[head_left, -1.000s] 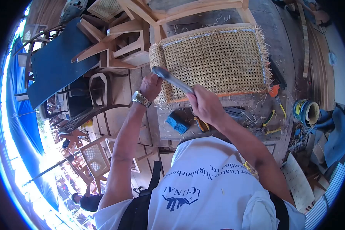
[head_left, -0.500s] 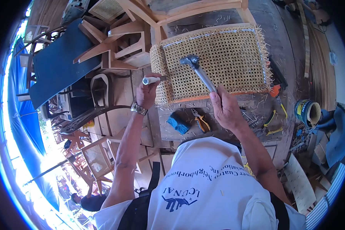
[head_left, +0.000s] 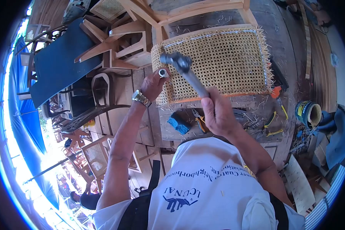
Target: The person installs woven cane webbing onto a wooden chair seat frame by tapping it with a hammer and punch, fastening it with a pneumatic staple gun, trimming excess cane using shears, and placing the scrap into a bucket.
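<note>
My right hand [head_left: 221, 113] grips a ball-peen hammer [head_left: 197, 82] by its grey handle, its metal head up above the cane webbing. My left hand [head_left: 153, 86] is closed around a chisel [head_left: 163, 73], which stands upright so that mainly the butt of its pale handle shows; its blade is hidden below. That hand rests at the left edge of the woven cane panel [head_left: 218, 61], which has frayed strand ends along its top and right sides and covers a wooden chair frame [head_left: 203, 12].
On the worktable lie a blue sponge-like block [head_left: 179, 122], orange-handled pliers [head_left: 201, 123], yellow-handled tools [head_left: 272, 124] and scattered cane bits. A round tin [head_left: 307, 113] stands at the right. Chair frames [head_left: 130, 42] crowd the left, beside a dark blue board [head_left: 63, 63].
The hammer has moved left and up toward the camera, nearer the chisel. My left hand has tipped the chisel from slanted to upright and shifted slightly right.
</note>
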